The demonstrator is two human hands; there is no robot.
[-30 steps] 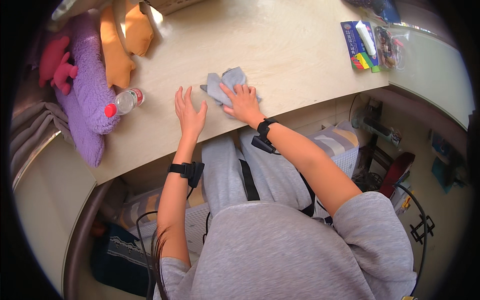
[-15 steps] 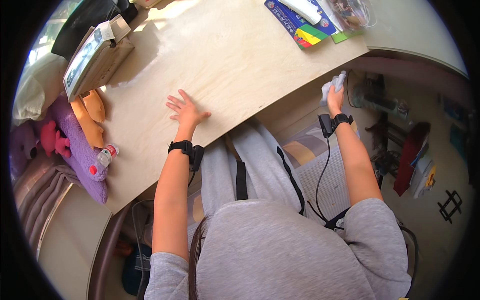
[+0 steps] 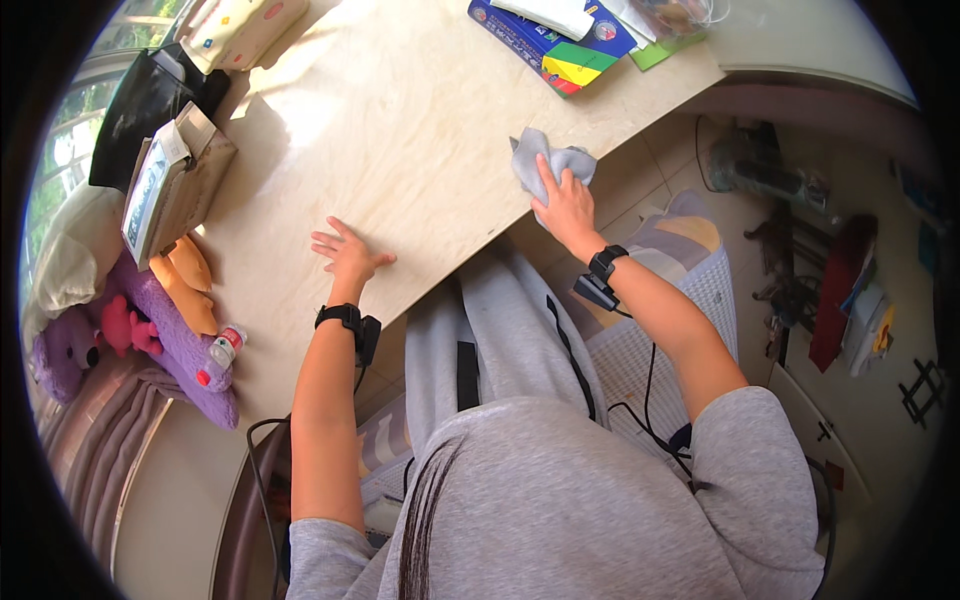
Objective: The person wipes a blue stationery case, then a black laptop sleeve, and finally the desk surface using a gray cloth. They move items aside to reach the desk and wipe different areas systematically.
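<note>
My right hand (image 3: 567,208) presses a crumpled light grey cloth (image 3: 541,150) onto the desk (image 3: 420,130) near its right front edge. Its index finger lies stretched along the cloth, and the other fingers are partly bent over it. Further left, my left hand (image 3: 350,256) rests on the pale desktop with its fingers spread and nothing in it. Both wrists wear black straps with small black devices.
Blue boxed book (image 3: 560,50) and clear bag (image 3: 665,20) lie at the far right. On the left are a box (image 3: 175,185), orange plush (image 3: 187,285), purple plush (image 3: 170,320) and small bottle (image 3: 228,345). A black item (image 3: 145,115) leans near the window.
My right hand has brought the cloth left from beyond the desk edge onto the desktop. The left hand stays spread on the desk. The whole view has shifted slightly.
</note>
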